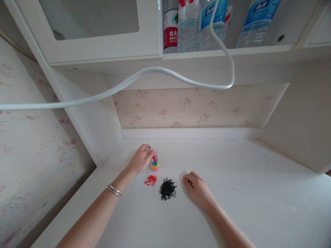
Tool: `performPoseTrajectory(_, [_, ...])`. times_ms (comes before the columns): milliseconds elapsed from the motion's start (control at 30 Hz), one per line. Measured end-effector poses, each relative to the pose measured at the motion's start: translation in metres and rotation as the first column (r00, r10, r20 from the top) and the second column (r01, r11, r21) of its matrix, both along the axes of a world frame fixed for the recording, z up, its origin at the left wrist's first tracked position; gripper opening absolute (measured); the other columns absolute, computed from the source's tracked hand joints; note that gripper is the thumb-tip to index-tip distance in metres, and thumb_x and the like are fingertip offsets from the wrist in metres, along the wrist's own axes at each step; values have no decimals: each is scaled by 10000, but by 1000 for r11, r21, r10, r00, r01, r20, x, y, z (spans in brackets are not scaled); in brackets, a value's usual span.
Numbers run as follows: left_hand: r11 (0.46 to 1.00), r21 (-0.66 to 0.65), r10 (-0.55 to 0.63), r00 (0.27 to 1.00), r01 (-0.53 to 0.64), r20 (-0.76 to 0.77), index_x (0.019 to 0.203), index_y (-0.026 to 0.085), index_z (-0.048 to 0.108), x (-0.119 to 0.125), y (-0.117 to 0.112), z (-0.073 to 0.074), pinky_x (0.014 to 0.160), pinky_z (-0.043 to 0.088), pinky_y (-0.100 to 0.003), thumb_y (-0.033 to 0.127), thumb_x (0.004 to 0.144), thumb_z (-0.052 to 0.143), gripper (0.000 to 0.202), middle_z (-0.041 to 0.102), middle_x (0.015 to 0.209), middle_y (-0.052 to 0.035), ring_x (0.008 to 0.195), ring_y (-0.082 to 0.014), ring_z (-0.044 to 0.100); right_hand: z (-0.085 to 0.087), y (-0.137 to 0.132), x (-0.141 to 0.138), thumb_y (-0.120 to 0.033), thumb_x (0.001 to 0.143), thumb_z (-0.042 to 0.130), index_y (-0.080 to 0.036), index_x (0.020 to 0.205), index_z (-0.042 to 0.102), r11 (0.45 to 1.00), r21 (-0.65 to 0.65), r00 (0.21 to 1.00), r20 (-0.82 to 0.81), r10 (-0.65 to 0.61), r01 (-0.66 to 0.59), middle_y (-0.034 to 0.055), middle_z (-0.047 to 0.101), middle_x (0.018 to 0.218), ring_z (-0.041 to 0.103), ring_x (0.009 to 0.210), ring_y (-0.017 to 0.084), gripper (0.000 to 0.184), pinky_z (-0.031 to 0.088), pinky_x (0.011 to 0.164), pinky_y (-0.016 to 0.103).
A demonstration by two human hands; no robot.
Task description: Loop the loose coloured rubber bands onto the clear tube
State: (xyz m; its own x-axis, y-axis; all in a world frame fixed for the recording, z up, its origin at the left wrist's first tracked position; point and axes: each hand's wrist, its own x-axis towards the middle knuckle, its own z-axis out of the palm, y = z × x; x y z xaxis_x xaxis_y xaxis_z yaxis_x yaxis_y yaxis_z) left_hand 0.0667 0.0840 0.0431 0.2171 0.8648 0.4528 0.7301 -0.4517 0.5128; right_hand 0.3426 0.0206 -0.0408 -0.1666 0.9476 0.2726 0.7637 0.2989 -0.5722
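Note:
My left hand (141, 159) is closed around the top of a small clear jar (154, 162) with coloured bands inside, which stands upright on the white desk (232, 186). A silver bracelet is on that wrist. In front of the jar lies a small pile of red rubber bands (150, 180), and to its right a larger pile of black rubber bands (168, 189). My right hand (197, 187) rests on the desk just right of the black pile, fingers curled inward; I cannot make out whether they pinch anything.
A white cable (155, 70) hangs across the view under the upper shelf. Several water bottles (188, 24) stand on that shelf (232, 51). Cabinet walls close in the desk at left and right, with floral wallpaper behind.

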Motion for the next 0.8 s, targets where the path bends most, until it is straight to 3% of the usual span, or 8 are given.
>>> performPoseTrajectory(200, [1000, 8, -17, 1000, 17, -22, 848, 188, 701, 2, 0, 12, 979, 368, -287, 465, 921, 310, 485, 590, 1032, -73, 1010, -154, 528, -2, 1, 0, -407, 900, 310, -243, 845, 650, 1000, 2, 1000, 13, 5, -5, 16, 596, 835, 567, 686, 119, 382, 392, 635, 214])
performPoseTrajectory(567, [999, 32, -25, 999, 24, 35, 893, 193, 690, 3, -7, 17, 919, 415, -287, 437, 920, 349, 420, 536, 1020, -55, 974, -151, 530, 1, 1, 1, -420, 894, 305, -248, 839, 645, 1000, -28, 1000, 24, -5, 6, 10, 594, 840, 567, 675, 116, 386, 383, 629, 223])
performPoseTrajectory(700, [997, 71, 24, 992, -33, 121, 938, 206, 667, -4, -21, 19, 779, 460, -250, 428, 907, 384, 361, 533, 1010, -47, 921, -147, 537, 1, 2, 0, -419, 898, 295, -248, 845, 644, 1000, -30, 1000, 30, -6, 6, 10, 594, 842, 570, 685, 117, 393, 384, 641, 223])
performPoseTrajectory(800, [992, 71, 90, 986, -101, 140, 931, 204, 648, -15, -38, 8, 713, 454, -251, 416, 897, 412, 319, 551, 947, -39, 785, -132, 539, 1, 1, -1, -424, 899, 293, -253, 845, 644, 999, -35, 999, 38, -7, 8, 8, 595, 847, 574, 696, 118, 394, 384, 644, 221])
